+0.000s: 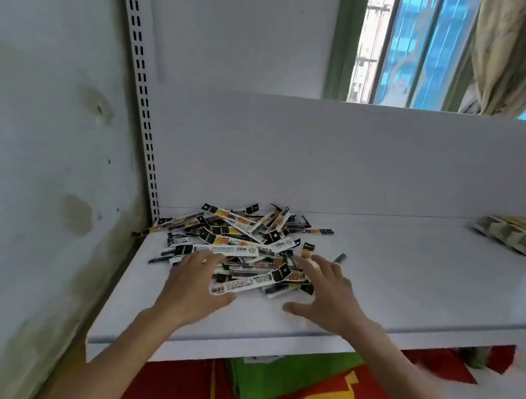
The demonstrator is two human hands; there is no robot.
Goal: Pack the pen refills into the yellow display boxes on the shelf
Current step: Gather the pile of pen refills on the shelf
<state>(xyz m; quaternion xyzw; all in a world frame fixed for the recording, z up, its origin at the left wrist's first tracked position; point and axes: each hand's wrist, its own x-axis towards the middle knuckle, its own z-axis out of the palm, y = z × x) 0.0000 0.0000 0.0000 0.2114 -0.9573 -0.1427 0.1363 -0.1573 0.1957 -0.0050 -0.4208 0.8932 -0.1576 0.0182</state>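
From where I stand, the pen refills lie in a loose heap of flat printed packets at the left back of the white shelf, close to the slotted upright, with a few strays poking out past the edges. Both hands are spread wide with fingers straight. The left hand rests on the near left of the heap and the right hand on its near right, thumbs pointing toward each other across the front. Neither is pinching a packet that I can make out. It looks like the start of a gather. To do it well I'd sweep the hands inward and catch only a modest bunch, then turn the packets to run the same way and tap their ends square on the shelf before lifting. They look slick and would likely fan out if grabbed crosswise. Mind the front packet, nearest the shelf lip, which could get nudged off. The only thing that might be the boxes is a pale yellowish stack at the far right end, well apart from the heap and seemingly lying flat, so one may need opening first.
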